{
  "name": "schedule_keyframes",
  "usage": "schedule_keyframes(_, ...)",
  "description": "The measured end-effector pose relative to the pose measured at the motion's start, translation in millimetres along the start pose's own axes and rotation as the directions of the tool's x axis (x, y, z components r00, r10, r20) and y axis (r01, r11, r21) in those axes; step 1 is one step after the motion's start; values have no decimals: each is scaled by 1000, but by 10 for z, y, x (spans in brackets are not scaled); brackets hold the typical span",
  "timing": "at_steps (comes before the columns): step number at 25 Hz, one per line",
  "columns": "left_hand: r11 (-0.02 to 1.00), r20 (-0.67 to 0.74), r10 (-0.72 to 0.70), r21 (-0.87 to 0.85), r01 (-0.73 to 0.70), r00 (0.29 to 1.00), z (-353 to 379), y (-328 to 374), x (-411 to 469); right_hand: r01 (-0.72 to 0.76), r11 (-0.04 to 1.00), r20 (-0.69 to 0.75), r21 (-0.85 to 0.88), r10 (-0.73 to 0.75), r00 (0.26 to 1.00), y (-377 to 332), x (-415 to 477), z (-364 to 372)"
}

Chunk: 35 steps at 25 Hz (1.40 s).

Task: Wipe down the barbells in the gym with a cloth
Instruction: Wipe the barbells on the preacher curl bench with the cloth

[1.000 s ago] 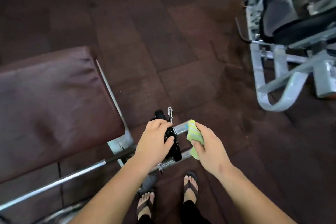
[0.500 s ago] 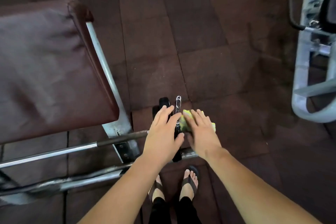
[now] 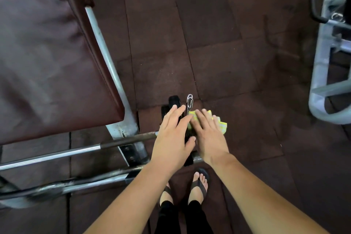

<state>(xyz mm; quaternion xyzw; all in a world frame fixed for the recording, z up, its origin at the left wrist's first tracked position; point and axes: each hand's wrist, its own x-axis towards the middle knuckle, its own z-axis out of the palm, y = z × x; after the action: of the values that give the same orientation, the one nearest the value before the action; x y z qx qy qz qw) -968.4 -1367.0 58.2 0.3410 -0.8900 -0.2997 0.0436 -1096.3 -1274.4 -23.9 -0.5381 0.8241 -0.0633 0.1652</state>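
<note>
A steel barbell (image 3: pixel 57 155) runs from the lower left toward the middle, its shaft rusty near a black weight plate (image 3: pixel 173 101) and a silver spring collar (image 3: pixel 189 100). My left hand (image 3: pixel 173 138) lies flat over the black plate, fingers extended. My right hand (image 3: pixel 208 135) presses a yellow-green cloth (image 3: pixel 222 124) onto the bar's sleeve just right of the collar. The sleeve is hidden under hand and cloth. A second bar (image 3: pixel 91 181) lies lower, nearer to me.
A maroon padded bench (image 3: pixel 47 59) with a grey metal frame (image 3: pixel 108 62) fills the left. A grey machine frame (image 3: pixel 321 74) stands at the right edge. Dark rubber floor tiles (image 3: pixel 218 43) lie ahead. My sandalled feet (image 3: pixel 199 186) stand just below the bar.
Both hands have flattened out: the left opened from gripping the plate to lying on it, and the right pushed the cloth forward along the sleeve. The view shifted left and closer.
</note>
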Motion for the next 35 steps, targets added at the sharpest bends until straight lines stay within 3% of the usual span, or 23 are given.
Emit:
schedule_keyframes(3,1000,8,2,-3,-2,1000,-19,-33,-8,57,998,16,20,-58,998,105,-45,-24)
schedule_keyframes(7,1000,16,16,-5,-16,1000,-41,-71,-2,-91,993,-55,69,95,994,291,-78,-51)
schedule_keyframes(11,1000,21,20,-1,-20,1000,-36,-73,0,-190,980,-3,62,190,982,23,243,-49)
schedule_keyframes(16,1000,27,23,-1,-23,999,-49,-65,-13,11,1000,-9,24,-10,1000,81,-155,-28)
schedule_keyframes(21,1000,31,24,7,-24,999,-41,-75,-3,-154,986,-49,64,157,986,127,-56,-3)
schedule_keyframes(26,1000,38,26,-18,-25,999,-59,-95,-4,-26,997,-57,68,30,998,-12,-384,243)
schedule_keyframes(32,1000,52,28,3,-28,998,-65,-103,5,-202,972,-103,122,215,971,93,-31,96)
schedule_keyframes(35,1000,48,27,-2,-26,999,-63,-103,-1,-152,984,-76,88,159,984,-118,83,110)
